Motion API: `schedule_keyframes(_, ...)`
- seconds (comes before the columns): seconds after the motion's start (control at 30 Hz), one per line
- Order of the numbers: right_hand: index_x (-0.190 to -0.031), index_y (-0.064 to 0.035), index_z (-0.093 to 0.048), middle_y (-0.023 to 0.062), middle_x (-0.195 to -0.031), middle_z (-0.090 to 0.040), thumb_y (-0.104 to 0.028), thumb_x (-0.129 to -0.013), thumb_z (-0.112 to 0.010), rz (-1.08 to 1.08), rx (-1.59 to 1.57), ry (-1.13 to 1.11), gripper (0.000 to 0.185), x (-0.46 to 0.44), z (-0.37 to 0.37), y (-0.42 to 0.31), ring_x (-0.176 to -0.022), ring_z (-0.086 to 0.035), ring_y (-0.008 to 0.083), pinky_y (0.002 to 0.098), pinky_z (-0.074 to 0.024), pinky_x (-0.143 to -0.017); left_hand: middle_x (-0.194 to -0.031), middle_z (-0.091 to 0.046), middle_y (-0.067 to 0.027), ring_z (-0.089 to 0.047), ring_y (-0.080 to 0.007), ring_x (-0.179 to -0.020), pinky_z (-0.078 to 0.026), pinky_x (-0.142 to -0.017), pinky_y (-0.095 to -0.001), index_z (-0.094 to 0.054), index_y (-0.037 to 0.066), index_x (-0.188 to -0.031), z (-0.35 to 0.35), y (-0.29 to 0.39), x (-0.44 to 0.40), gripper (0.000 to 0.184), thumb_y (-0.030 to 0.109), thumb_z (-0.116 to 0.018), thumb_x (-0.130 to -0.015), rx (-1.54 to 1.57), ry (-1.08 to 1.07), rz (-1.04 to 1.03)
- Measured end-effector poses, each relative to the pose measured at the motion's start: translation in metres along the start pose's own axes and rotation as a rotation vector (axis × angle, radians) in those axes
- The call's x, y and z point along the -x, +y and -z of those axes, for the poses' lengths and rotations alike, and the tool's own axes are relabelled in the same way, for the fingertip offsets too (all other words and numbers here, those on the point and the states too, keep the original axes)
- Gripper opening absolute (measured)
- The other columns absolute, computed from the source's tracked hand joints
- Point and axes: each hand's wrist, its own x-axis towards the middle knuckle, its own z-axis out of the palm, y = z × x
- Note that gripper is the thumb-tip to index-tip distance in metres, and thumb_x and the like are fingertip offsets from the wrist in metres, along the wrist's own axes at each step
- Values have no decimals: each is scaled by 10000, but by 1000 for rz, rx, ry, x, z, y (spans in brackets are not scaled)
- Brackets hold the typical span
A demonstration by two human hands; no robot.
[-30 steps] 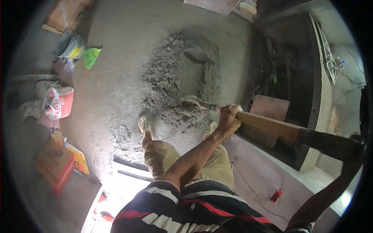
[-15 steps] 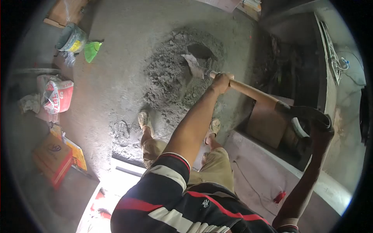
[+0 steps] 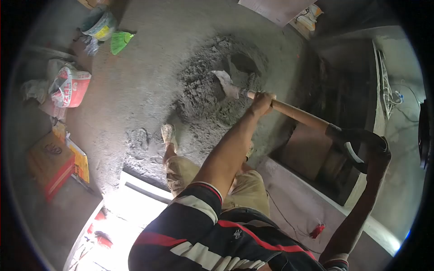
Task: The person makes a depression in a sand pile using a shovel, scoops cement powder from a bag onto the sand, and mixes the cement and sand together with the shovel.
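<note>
Head view — shovel (image 3: pixel 300 116) at mound (image 3: pixel 194 79) — open floor (image 3: pixel 144 58) past edge.

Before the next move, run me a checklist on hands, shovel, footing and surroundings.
1. Left hand closed around the wooden shaft, near the blade end: ok.
2. Right hand on the black grip at the far end: ok.
3. Blade at the grey heap: ok; how deep it sits, cannot tell.
4. Left shoe apart from the blade: ok.
5. Right shoe firmly planted: cannot tell, the forearm partly hides it.
6. Bucket and red-and-white bag away from the heap: ok.
</note>
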Motion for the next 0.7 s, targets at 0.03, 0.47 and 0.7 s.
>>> schedule_keyframes(0.03,-959,-38,-649,-11,-825,-613,-93,-854,-686,29,17,-34,124,0,3,1,-765,-547,102,307,-471,-686,-930,-669,-153,-649,-328,-986,-496,-880,-443,-649,78,-918,-2,-2,4,138,48,-686,-789,-11,15,5)
schedule_keyframes(0.47,-905,-35,-651,25,-800,-638,-77,-816,-704,67,-68,-74,111,32,-16,-23,-789,-590,116,303,-487,-731,-902,-593,-158,-593,-292,-906,-462,-787,-451,-584,60,-955,10,-30,62,115,54,-638,-853,89,73,114)
schedule_keyframes(0.7,-875,-43,-630,68,-773,-625,-123,-697,-731,316,143,-49,219,41,-15,3,-771,-626,222,339,-483,-781,-1037,-575,-180,-534,-350,-1072,-464,-858,-476,-585,47,-1084,-65,-103,90,219,96,-630,-876,122,175,138)
